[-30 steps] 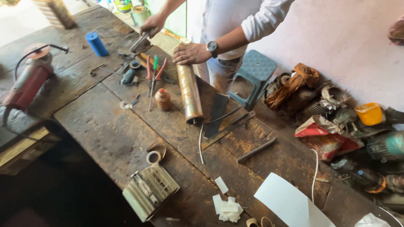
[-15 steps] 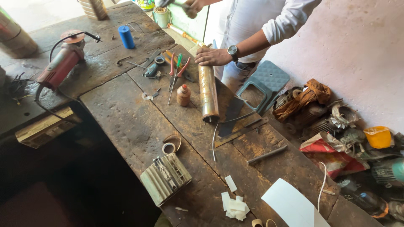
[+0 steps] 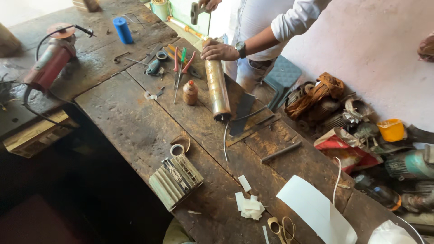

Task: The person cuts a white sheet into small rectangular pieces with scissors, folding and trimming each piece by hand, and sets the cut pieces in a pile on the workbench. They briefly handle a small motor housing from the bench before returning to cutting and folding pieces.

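On the far side of the wooden bench (image 3: 135, 131), across from me, another person in a white shirt is at work; neither of my own hands shows in the view, so I cannot tell what grip they have. The brass-coloured metal tube (image 3: 217, 86) lies on the bench top with its near end pointing toward me and its far end under that person's hand (image 3: 217, 49), the one with the wristwatch (image 3: 240, 47), which is closed over the tube's end. Their other hand (image 3: 208, 3) is raised at the top edge of the view and wrapped around the handle of a hammer (image 3: 194, 11), whose head hangs above and just left of the tube's far end, apart from it. Just left of the tube stands a small brown bottle (image 3: 190, 92), and beside that lie red-handled pliers (image 3: 187, 63) and a green screwdriver (image 3: 181, 68). Far left rests a red angle grinder (image 3: 47, 68), with a blue roll (image 3: 122, 30) upright beyond it. Nearer to me sits a ribbed metal block (image 3: 175, 180) with a ring of tape (image 3: 176, 149) touching its far edge. To the right lie white paper scraps (image 3: 249, 205), scissors (image 3: 280, 228), a large white sheet (image 3: 316, 212) and a dark metal rod (image 3: 281, 152). A yellow cup (image 3: 391, 129) sits among the clutter on the right.
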### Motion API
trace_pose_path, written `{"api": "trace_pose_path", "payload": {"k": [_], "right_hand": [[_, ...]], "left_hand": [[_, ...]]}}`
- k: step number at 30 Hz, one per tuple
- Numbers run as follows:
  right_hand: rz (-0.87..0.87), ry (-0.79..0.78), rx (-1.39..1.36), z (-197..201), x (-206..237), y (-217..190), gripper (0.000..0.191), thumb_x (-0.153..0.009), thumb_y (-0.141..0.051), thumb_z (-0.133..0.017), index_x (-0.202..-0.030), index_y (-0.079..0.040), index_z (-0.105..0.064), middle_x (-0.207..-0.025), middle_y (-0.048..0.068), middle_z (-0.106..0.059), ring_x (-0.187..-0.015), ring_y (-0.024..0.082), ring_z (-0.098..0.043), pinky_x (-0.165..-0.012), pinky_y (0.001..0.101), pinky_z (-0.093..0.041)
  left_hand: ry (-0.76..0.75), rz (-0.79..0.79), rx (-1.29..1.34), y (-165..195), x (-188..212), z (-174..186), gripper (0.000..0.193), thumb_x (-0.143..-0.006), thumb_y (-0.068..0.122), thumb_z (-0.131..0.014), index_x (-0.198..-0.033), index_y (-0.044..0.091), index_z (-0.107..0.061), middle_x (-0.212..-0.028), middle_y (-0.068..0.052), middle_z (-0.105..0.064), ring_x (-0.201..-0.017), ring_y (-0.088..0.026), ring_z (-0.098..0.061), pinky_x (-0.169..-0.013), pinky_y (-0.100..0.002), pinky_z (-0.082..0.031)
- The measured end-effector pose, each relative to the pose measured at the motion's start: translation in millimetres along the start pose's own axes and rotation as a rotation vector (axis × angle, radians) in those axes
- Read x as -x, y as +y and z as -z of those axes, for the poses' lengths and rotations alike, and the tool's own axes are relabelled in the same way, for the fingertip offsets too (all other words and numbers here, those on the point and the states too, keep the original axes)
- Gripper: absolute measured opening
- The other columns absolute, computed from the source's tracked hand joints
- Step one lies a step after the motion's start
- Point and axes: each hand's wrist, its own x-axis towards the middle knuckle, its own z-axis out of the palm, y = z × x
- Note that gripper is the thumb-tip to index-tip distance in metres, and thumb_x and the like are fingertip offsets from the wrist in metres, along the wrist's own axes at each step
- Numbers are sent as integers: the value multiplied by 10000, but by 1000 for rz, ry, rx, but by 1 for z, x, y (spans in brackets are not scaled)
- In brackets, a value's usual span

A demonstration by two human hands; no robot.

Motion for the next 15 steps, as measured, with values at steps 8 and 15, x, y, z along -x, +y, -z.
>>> {"api": "trace_pose_path", "payload": {"k": [8,15], "right_hand": [[24,-58,-122,-6,-2,0,184,-858,-27,-757,-1019,-38,-668,-1005,107,-702,-952,205,-686,-869,338,-557],[307,-237,-94,-8,31,6,143,-884,-16,-744,-1000,-35,-663,-1009,102,-700,-967,197,-678,-882,330,-548]], "left_hand": [[151,-211,215,15,20,1,89,-892,91,-803,-885,7,-776,-796,-58,-752,-792,-147,-764,-702,-296,-611],[242,-142,567,91,31,26,121,-847,66,-871,-927,-8,-820,-776,-66,-738,-734,-119,-674,-644,-266,-550]]}}
